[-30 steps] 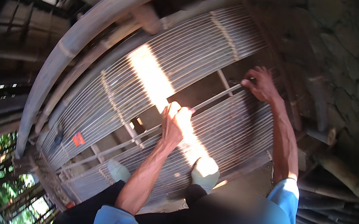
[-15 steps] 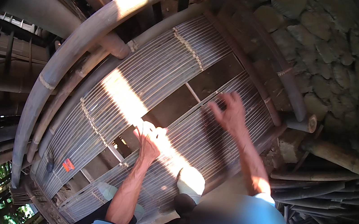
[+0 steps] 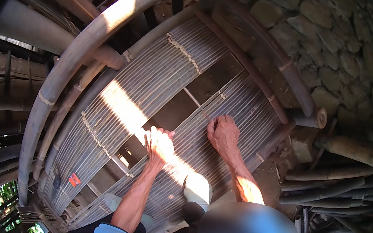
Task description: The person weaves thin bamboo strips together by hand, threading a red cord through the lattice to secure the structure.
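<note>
A bamboo slatted bench lies before me, with two panels of narrow slats and a gap between them. At the gap's edge, in a patch of sun, my left hand is closed, its fingers curled. Beside it a pale piece of bamboo shows in the gap; whether the fingers grip it is unclear. My right hand is over the nearer panel, fingers pinched together. From its fingertips sticks out the end of a thin reddish strip.
A thick curved bamboo rail runs along the far left side. An orange-red item and a small dark object lie on the left slats. Bamboo poles are stacked at right, near a stone floor. My shoe rests by the slats.
My right hand has come down and towards me, its spread fingers now pinched together. My left hand has shifted slightly right. The whole view has moved a little.
</note>
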